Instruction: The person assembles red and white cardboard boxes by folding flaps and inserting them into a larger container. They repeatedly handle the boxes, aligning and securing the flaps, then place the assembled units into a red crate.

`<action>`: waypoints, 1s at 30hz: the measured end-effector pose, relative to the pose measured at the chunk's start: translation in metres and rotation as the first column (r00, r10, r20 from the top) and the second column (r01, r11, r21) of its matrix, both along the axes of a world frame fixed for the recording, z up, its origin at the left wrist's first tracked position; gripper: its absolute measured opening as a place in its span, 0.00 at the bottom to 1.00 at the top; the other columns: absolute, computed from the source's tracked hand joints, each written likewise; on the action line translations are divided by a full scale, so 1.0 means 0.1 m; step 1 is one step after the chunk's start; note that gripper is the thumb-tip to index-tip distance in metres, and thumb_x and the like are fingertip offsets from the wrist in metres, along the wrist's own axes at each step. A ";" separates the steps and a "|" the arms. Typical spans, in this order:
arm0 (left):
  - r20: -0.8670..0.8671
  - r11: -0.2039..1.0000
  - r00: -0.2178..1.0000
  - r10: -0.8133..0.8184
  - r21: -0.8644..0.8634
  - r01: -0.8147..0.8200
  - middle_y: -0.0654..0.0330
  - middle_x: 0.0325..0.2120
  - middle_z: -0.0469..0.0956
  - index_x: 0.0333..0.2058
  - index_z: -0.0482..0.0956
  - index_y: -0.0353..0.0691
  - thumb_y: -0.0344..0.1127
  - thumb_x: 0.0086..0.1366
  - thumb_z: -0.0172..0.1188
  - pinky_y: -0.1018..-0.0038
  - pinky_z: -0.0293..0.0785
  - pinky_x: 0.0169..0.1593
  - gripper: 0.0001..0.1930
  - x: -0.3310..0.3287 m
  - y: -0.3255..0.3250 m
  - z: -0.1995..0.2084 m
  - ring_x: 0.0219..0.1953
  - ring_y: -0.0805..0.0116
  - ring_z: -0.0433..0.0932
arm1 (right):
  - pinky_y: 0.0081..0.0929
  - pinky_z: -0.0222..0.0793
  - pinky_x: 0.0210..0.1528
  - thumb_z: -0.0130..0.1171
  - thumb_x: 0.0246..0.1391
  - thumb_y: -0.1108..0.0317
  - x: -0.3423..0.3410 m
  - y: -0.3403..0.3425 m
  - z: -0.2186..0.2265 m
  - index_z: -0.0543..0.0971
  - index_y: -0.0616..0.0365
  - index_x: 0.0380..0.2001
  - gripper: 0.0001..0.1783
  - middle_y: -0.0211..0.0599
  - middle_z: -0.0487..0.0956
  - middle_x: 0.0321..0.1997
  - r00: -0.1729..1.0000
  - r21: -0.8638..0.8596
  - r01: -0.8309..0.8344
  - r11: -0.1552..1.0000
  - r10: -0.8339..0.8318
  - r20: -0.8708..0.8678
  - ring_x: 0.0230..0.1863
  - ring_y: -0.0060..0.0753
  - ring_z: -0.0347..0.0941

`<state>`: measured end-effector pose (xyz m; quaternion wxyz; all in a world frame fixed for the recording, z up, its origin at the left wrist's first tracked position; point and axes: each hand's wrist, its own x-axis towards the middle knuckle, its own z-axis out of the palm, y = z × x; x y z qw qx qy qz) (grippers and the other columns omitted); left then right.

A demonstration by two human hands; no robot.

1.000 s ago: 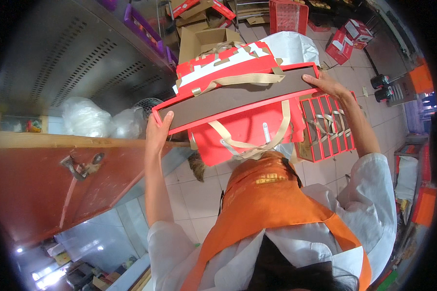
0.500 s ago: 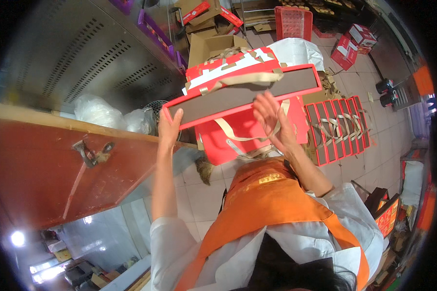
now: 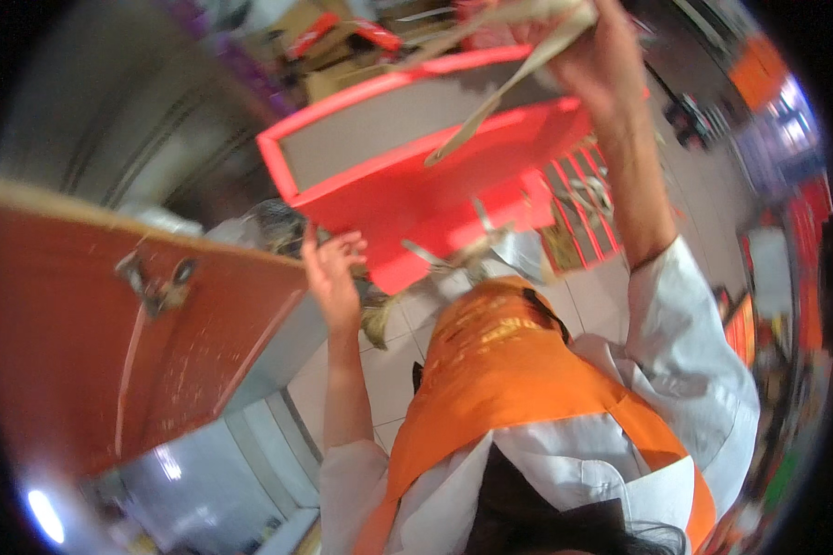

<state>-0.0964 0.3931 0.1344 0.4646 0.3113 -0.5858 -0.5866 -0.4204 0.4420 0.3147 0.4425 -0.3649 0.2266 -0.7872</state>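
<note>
Got the long red box (image 3: 416,125) up in front of my chest, tilted, R end higher than L, grey panel facing up. My R hand (image 3: 606,69) is closed round the beige strap (image 3: 528,65) nr the box's R end; strap runs taut-looking down to the red side, so I'd judge it's taking wt there, prob b/c a strap's easier to grip than a smooth wide edge. Exact finger pos on it: can't tell, too blurred.

My L hand (image 3: 333,273) is open, fingers spread, palm partly up, just under the box's L corner. Whether a fingertip touches, can't tell. Looks placed there to steady or catch the low end, but that's only a guess; it grips nothing.

Below the box = lower red piece (image 3: 407,273) w/ pale tabs; where one red ends & the other starts, hard to say. To the R, near floor lvl, a row of narrow boxes (image 3: 578,217), side by side w/ straps on top, prob so straps stay w/in reach & boxes prop each other.

Red-brown panel (image 3: 74,361) w/ metal latch (image 3: 157,277) on my L, orange apron (image 3: 518,388) btwn my arms, tiled floor (image 3: 389,370) below.
</note>
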 end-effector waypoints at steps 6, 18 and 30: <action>-0.024 0.874 0.899 -0.438 0.221 0.432 0.55 0.28 0.77 0.57 0.60 0.33 0.38 0.70 0.40 0.75 0.72 0.34 0.21 -0.13 0.33 -0.27 0.28 0.71 0.75 | 0.20 0.66 0.30 0.48 0.61 0.54 -0.60 1.39 0.66 0.73 0.60 0.34 0.18 0.31 0.73 0.31 0.953 0.157 0.288 0.945 -0.267 -0.143 0.28 0.24 0.69; 0.425 0.622 0.473 -0.772 0.660 0.421 0.60 0.34 0.76 0.51 0.69 0.33 0.38 0.65 0.50 0.80 0.69 0.38 0.19 -0.65 0.69 -1.68 0.35 0.75 0.74 | 0.11 0.55 0.16 0.57 0.55 0.58 -1.72 3.52 -0.72 0.71 0.52 0.27 0.12 0.17 0.66 0.18 0.805 0.828 0.528 0.190 -0.421 -0.418 0.12 0.11 0.55; 0.594 0.633 0.246 -0.766 0.630 0.450 0.52 0.36 0.77 0.47 0.72 0.35 0.38 0.64 0.52 0.74 0.69 0.44 0.17 -2.09 2.01 -2.31 0.39 0.66 0.75 | 0.17 0.55 0.11 0.55 0.57 0.61 -2.15 4.85 -1.53 0.68 0.58 0.31 0.12 0.23 0.65 0.13 0.937 0.951 0.283 -0.121 -0.177 -0.302 0.09 0.15 0.59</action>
